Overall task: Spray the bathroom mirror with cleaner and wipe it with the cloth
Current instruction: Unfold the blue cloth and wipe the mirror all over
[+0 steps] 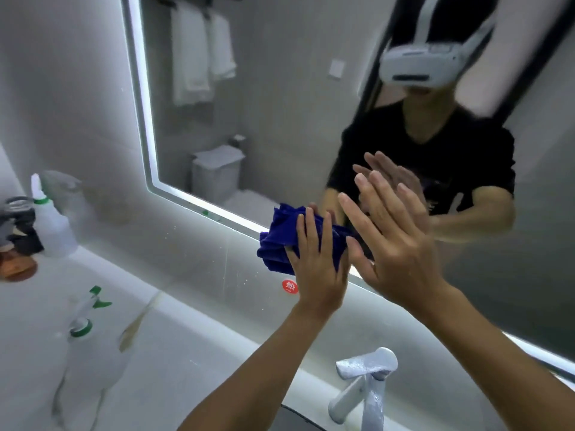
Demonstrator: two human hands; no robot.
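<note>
The bathroom mirror [280, 104] with a lit edge fills the upper right of the head view. A bunched blue cloth [275, 244] is pressed against the mirror's lower edge. My left hand [317, 265] lies over the cloth with fingers spread and the thumb hooked under it. Just to its right, my right hand [395, 237] is held flat with fingers apart, palm toward the glass, holding nothing. A clear spray bottle [90, 331] with a green trigger stands on the counter at lower left, away from both hands.
A white squeeze bottle [51, 222] with a green collar, a clear cup and dark toiletries stand at the far left. A chrome faucet [364, 387] rises below my right forearm. A red round sticker [289, 286] sits on the wall under the cloth. The white counter [186, 353] carries a brownish stain.
</note>
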